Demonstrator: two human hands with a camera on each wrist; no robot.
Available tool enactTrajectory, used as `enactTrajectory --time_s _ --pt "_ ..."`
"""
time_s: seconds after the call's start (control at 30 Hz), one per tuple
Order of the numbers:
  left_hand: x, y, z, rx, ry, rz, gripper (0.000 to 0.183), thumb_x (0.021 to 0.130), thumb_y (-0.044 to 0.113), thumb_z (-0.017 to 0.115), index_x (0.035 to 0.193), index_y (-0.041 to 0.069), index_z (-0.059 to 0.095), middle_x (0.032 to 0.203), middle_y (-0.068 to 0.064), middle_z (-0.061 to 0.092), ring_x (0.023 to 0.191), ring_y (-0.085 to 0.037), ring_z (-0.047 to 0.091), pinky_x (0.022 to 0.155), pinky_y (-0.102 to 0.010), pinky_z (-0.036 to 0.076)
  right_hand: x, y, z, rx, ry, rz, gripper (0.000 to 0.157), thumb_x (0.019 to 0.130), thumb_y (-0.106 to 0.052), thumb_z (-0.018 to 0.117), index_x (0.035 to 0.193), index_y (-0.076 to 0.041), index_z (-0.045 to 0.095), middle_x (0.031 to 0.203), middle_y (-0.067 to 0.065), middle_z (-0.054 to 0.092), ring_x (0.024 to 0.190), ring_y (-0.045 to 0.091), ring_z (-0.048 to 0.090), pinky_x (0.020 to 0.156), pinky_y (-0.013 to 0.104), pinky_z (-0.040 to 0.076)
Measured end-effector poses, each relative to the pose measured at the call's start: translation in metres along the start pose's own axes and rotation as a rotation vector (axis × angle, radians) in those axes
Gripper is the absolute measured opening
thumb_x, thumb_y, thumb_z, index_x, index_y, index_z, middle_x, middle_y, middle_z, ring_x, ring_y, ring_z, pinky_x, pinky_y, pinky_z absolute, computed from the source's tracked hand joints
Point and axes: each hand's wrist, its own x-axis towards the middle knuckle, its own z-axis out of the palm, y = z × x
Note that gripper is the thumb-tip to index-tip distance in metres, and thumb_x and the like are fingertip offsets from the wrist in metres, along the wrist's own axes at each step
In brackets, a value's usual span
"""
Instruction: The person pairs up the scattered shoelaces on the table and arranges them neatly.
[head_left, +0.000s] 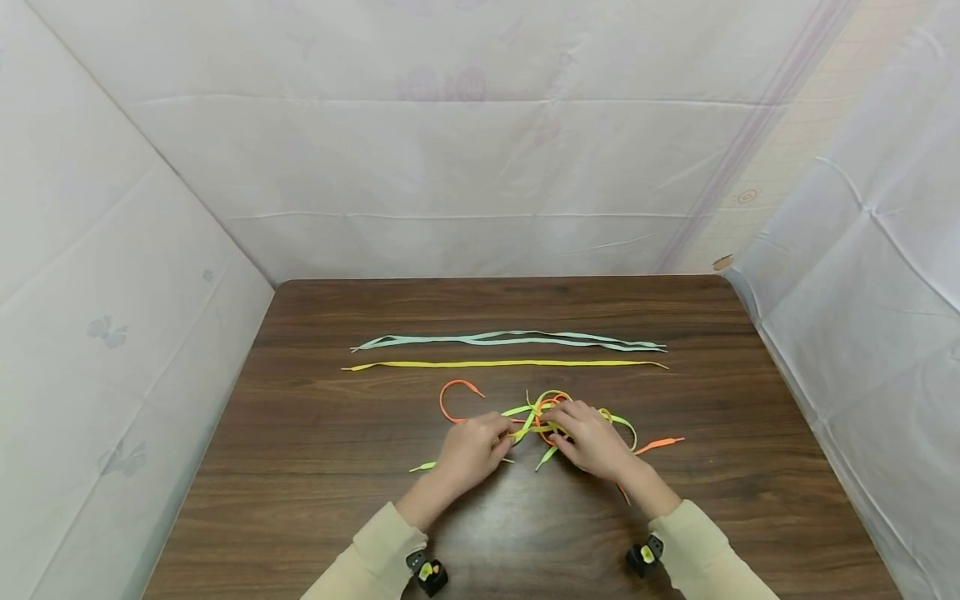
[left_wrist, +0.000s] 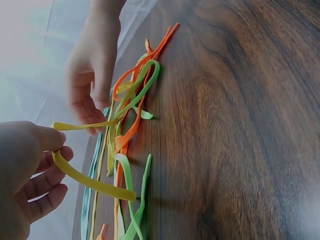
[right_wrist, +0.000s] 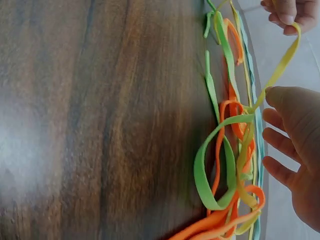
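Left hand pinches the yellow lace | strand runs to 3 o'clock, head view | lace tangle at 2, right hand nearer, its grip can't tell

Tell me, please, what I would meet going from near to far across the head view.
Black wrist cameras → tangle of yellow, green and orange shoelaces → straight yellow shoelace → pale blue shoelaces → white backdrop sheet.
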Motion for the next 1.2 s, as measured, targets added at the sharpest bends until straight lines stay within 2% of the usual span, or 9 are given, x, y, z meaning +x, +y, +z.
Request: enactTrajectory --time_s 0.2,0.37,0.63,0.77,1.0,1.2 --pt "-0.003 -0.005 -0.007 0.001 0.023 -0.012 0.005 0.081 0.018 0.068 0.085 0.020 0.068 0.076 0.011 0.062 0.057 0.000 0.050 0.048 -0.016 0.037 0.003 -0.004 0.005 0.012 -0.019 0.004 0.015 0.078 -0.016 0.073 0.091 -0.017 0.065 0.093 -0.005 0.060 0.086 0.014 0.055 0.068 0.034 0.046" --pt "-0.006 -0.013 -0.008 0.016 0.027 -0.014 0.005 0.080 0.017 0.070 0.083 0.021 0.066 0.075 0.011 0.061 0.061 -0.001 0.052 0.050 -0.017 0.039 0.004 -0.005 0.005 0.007 -0.028 0.022 0.014 0.078 -0.016 0.073 0.083 -0.019 0.060 0.087 -0.006 0.058 0.082 0.013 0.052 0.065 0.031 0.041" --pt "-0.011 -0.027 -0.010 0.046 -0.015 -0.049 0.005 0.079 0.017 0.070 0.083 0.020 0.068 0.079 0.010 0.063 0.066 -0.004 0.053 0.054 -0.022 0.043 0.007 -0.010 -0.005 -0.002 0.017 0.005 0.018 0.078 -0.012 0.072 0.085 -0.019 0.057 0.092 -0.008 0.056 0.085 0.012 0.051 0.067 0.030 0.039" --pt "-0.013 -0.034 -0.012 0.041 -0.029 -0.068 0.006 0.079 0.016 0.070 0.083 0.021 0.069 0.080 0.010 0.064 0.069 -0.005 0.057 0.056 -0.024 0.045 0.009 -0.013 -0.010 0.030 0.035 0.003 0.018 0.078 -0.012 0.072 0.085 -0.019 0.057 0.085 -0.011 0.056 0.080 0.008 0.050 0.064 0.026 0.038" --pt "-0.018 -0.043 -0.024 0.054 -0.051 -0.080 0.003 0.082 0.018 0.067 0.083 0.019 0.070 0.077 0.011 0.062 0.068 -0.005 0.056 0.058 -0.024 0.046 0.010 -0.017 -0.016 0.048 -0.006 0.002 0.015 0.079 -0.013 0.071 0.083 -0.019 0.058 0.078 -0.014 0.054 0.069 0.004 0.043 0.060 0.022 0.036" --pt "-0.023 -0.053 -0.037 0.074 -0.055 -0.136 0.003 0.081 0.017 0.069 0.084 0.018 0.071 0.077 0.009 0.064 0.070 -0.008 0.059 0.060 -0.027 0.048 0.004 -0.013 -0.023 0.033 -0.047 0.002 0.010 0.080 -0.012 0.070 0.087 -0.016 0.064 0.080 -0.010 0.059 0.071 0.005 0.049 0.061 0.026 0.039"
